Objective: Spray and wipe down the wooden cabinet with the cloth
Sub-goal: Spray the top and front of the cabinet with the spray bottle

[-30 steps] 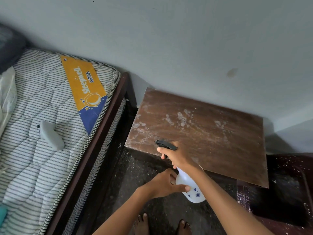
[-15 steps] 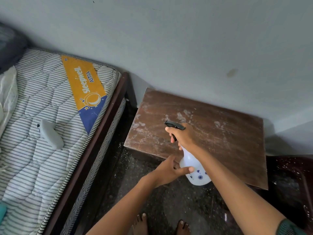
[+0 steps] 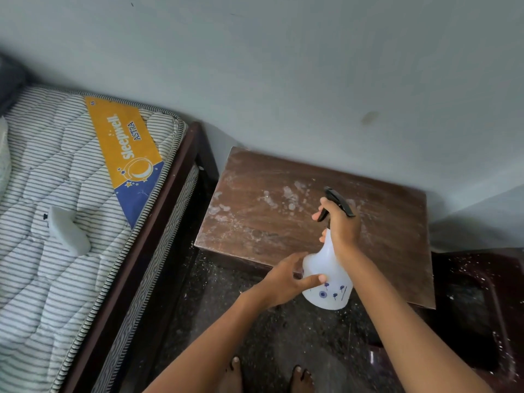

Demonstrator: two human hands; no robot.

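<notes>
The neck of the spray bottle is covered by the right grip, and the mattress and feet are cut off by the frame edges.

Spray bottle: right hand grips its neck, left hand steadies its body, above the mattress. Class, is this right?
No: the head view shows the spray bottle above the front edge of the wooden cabinet, not the mattress. Right hand and left hand hold as stated.
</notes>
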